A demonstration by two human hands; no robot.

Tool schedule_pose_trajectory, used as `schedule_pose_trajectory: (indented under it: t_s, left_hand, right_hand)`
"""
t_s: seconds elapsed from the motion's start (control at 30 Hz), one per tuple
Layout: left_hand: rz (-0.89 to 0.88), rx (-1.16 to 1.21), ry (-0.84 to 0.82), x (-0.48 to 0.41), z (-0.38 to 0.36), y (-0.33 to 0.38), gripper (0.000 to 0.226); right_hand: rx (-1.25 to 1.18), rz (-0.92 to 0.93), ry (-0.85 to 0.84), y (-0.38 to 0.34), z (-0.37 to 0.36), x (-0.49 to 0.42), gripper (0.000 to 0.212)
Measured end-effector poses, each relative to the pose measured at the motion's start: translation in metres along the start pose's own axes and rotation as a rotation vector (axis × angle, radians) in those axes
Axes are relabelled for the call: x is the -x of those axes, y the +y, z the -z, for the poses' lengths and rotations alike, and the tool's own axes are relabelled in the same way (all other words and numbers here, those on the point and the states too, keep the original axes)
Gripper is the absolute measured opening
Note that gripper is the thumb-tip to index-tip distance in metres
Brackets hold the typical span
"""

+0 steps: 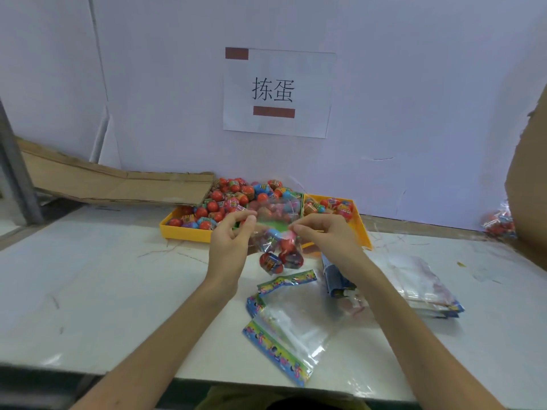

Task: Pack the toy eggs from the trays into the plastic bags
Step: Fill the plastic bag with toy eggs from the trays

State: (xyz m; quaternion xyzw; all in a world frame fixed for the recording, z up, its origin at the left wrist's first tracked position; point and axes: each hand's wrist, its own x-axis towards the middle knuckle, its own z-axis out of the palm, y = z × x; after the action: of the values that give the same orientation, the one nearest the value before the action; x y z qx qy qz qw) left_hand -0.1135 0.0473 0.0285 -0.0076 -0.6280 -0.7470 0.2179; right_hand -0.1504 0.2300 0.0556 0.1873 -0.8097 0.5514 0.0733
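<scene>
Hands meet above the middle of the white counter (pixel 103 276), both raised and pinching the top edge of one clear plastic bag (pixel 275 247). The left hand (pixel 231 244) grips the bag's left corner between thumb and curled fingers; the right hand (pixel 328 235) pinches the right corner the same way. The bag hangs between them, clear of the counter, with several toy eggs (pixel 279 260) — red and blue ones, wrapped in printed bands — bunched at its bottom.

Behind the hands sits a yellow tray (pixel 183 232) heaped with loose eggs (pixel 233 199), mostly red with a few blue. A second yellow tray (pixel 362 229) touches it on the right and holds fewer eggs. Both trays stand against the pale back wall.

Nearer the person, empty bags (pixel 290 329) with bright cartoon-printed header strips lie flat on the counter, partly overlapping. To their right a stack of more bags (pixel 426 288) lies flat, and a small dark blue packet (pixel 334 279) lies just beside the right wrist.

Flattened cardboard (pixel 118 184) lies at the back left. On the wall hangs a paper sign (pixel 278 93) with two printed characters and two reddish-brown bars. At the far right edge, filled bags (pixel 498 223) lie in a small pile — partly hidden by a brown cardboard sheet (pixel 527 187).
</scene>
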Motion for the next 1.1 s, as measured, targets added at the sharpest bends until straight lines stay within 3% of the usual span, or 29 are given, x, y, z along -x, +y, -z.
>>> schedule_pose_trajectory:
  t_s: [0.1,0.23,0.4,0.57,0.73,0.97,1.1]
  left_hand:
    - [0.066,0.080,-0.025,-0.001,0.000,0.000,0.013]
    - [0.076,0.104,-0.127,0.000,-0.001,0.002,0.037]
    - [0.030,-0.024,-0.167,0.002,-0.001,-0.001,0.032]
    - [0.012,-0.041,-0.157,-0.001,0.002,-0.004,0.007]
    - [0.018,0.012,-0.160,-0.001,0.003,-0.003,0.005]
    - [0.177,0.227,-0.199,-0.002,0.004,0.002,0.009]
    - [0.130,0.201,-0.192,-0.001,0.002,0.001,0.008]
  right_hand:
    - [-0.075,0.016,0.085,0.001,-0.004,0.005,0.021]
    - [-0.165,0.032,0.134,-0.002,0.000,0.010,0.027]
    - [-0.191,0.009,0.191,-0.002,0.002,0.012,0.022]
    - [-0.181,0.032,0.174,-0.004,0.000,0.014,0.021]
    - [-0.182,0.014,0.127,-0.005,-0.001,0.015,0.009]
    - [-0.232,-0.014,0.193,-0.004,-0.001,0.013,0.015]
    - [-0.250,0.005,0.186,-0.004,-0.003,0.014,0.018]
